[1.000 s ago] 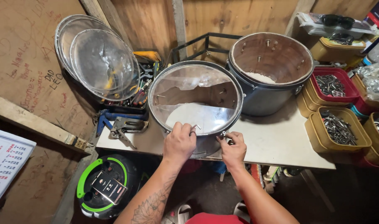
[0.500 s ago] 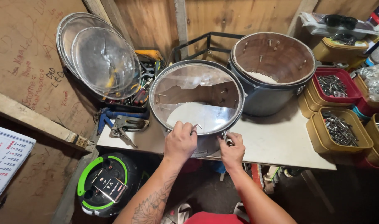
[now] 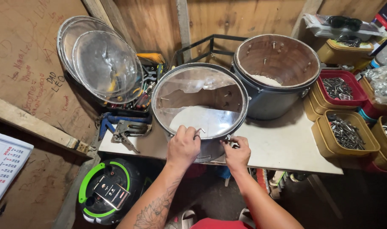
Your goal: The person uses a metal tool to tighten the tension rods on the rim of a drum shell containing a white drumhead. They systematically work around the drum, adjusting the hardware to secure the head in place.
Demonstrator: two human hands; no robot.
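Metal drum rim (image 3: pixel 159 91) edge under both hands.

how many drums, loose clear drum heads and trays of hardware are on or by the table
Drums: 2, the clear-headed drum under both hands and the open grey drum shell.
Loose clear round drum heads leaning on the wall: 2.
Yellow trays of metal hardware: at least 2.
Red tray: 1.
Total: 7.

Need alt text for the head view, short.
Both hands work at the near rim of a drum with a clear head on a white table; the left hand pinches a small metal rod, the right hand touches the hoop. An open drum shell stands behind.
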